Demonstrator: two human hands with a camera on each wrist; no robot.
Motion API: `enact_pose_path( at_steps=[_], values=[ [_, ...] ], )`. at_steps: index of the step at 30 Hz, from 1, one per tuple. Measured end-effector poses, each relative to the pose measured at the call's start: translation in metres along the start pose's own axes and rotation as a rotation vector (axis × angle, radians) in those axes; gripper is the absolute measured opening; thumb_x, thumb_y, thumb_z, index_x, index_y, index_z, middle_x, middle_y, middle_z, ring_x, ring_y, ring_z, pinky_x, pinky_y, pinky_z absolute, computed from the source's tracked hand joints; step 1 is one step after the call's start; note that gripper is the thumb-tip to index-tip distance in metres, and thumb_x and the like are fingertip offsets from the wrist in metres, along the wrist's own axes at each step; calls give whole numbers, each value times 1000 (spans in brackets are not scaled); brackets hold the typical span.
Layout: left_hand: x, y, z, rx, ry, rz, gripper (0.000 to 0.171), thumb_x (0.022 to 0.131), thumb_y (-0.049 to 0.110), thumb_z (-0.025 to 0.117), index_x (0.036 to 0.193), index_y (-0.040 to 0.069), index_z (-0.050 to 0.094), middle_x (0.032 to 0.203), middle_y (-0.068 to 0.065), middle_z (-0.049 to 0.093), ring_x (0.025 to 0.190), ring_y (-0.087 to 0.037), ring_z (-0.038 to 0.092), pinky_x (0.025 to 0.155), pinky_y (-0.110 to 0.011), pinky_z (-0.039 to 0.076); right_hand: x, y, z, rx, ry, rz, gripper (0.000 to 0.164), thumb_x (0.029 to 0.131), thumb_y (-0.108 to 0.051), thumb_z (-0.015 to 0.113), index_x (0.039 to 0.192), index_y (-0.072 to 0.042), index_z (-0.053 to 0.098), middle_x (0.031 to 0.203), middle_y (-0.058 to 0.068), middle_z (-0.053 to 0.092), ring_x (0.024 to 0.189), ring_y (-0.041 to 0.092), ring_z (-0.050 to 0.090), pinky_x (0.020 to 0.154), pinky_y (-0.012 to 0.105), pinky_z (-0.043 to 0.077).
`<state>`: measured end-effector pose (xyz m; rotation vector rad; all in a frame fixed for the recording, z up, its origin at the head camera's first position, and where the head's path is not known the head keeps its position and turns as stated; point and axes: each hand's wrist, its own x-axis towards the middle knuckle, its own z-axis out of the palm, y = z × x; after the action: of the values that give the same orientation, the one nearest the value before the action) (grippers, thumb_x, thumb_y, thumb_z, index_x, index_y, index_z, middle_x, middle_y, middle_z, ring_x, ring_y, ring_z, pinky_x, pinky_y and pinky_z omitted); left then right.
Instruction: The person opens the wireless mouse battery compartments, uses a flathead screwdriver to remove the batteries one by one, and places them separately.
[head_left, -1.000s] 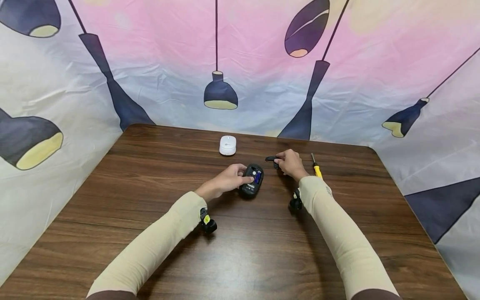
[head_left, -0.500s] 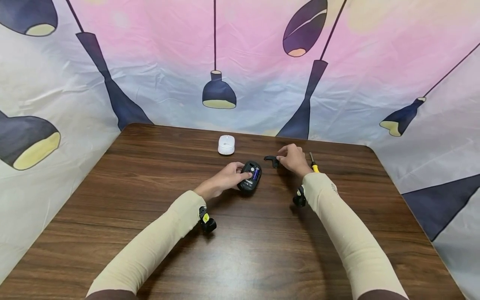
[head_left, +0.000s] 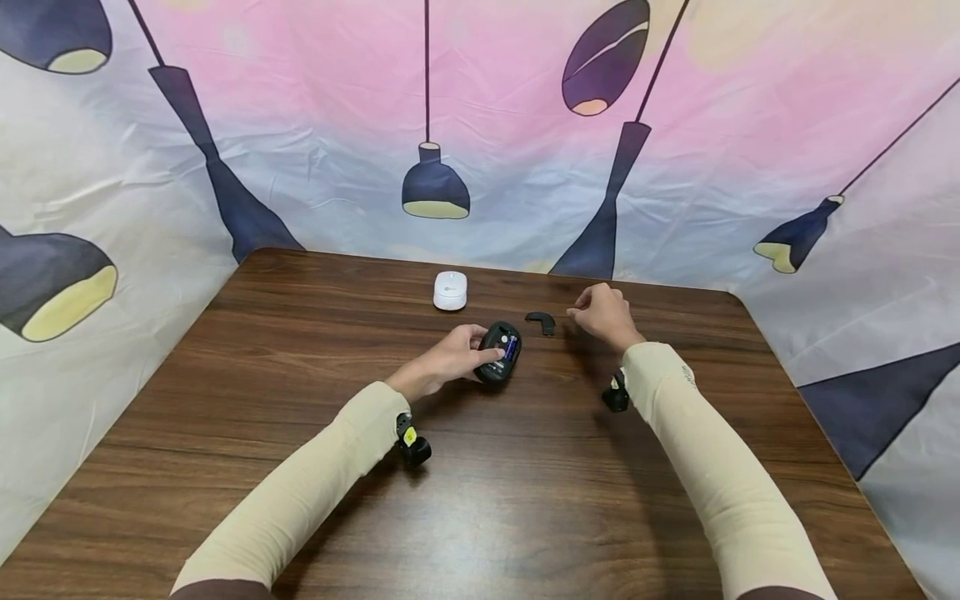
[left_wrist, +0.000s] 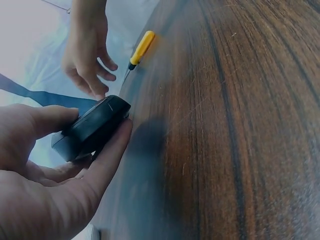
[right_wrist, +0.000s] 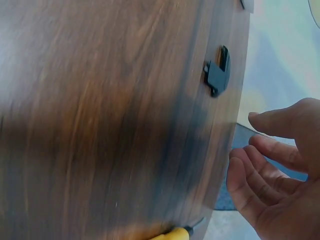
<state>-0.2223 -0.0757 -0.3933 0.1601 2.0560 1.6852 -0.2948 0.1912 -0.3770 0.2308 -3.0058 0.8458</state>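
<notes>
My left hand (head_left: 455, 354) grips a black computer mouse (head_left: 492, 367), thumb on its underside and fingers beneath. The mouse is turned bottom up, and a blue battery (head_left: 511, 347) shows in its uncovered compartment. In the left wrist view the mouse (left_wrist: 92, 127) is seen edge-on, held above the table. A small black battery cover (head_left: 543, 322) lies on the table to the right of the mouse. My right hand (head_left: 606, 315) hovers just right of that cover with loosely bent fingers and nothing between them; the right wrist view shows a gap between thumb and fingertips.
A white mouse-shaped object (head_left: 450, 291) stands near the table's back edge. A screwdriver with a yellow handle (left_wrist: 143, 47) lies on the table, hidden behind the right hand in the head view. A printed cloth backdrop (head_left: 322, 167) hangs behind the wooden table (head_left: 480, 500).
My right hand has let go of the battery cover and moved off to the right, leaving the cover on the table. The left hand has lifted and tilted the black mouse slightly.
</notes>
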Motion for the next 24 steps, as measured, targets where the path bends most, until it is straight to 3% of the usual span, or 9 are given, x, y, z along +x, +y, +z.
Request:
enact_pose_path(
  at_steps=[6,13,19,24],
  values=[
    [2,-2,0,25,13,-13,55,97,7,68,143,-10,43,124,-23,63,101,-25,69,82,-34,63,-6,8,-11,-32,-9,42,23,96,-16,70,105,5,73,107,23,71,96,38,65,101,61,46],
    [-1,1,-1,26,1,-20,54,99,10,65,146,-7,42,128,-23,63,106,-27,68,86,-35,62,-17,17,-24,-65,-3,84,24,95,-18,71,99,5,72,107,25,69,93,39,65,93,60,51],
    [-2,2,-2,22,-1,-33,56,102,14,63,148,-6,39,130,-22,61,108,-25,67,86,-34,61,-24,33,-28,-88,1,136,22,95,-20,70,89,1,69,100,21,69,82,34,65,72,49,57],
    [-2,1,-2,-4,-6,-40,57,103,15,61,150,-6,36,134,-24,56,109,-27,66,86,-34,62,-29,40,-32,-104,-10,173,25,95,-21,71,81,-1,67,82,13,67,69,26,62,56,37,50]
  ],
)
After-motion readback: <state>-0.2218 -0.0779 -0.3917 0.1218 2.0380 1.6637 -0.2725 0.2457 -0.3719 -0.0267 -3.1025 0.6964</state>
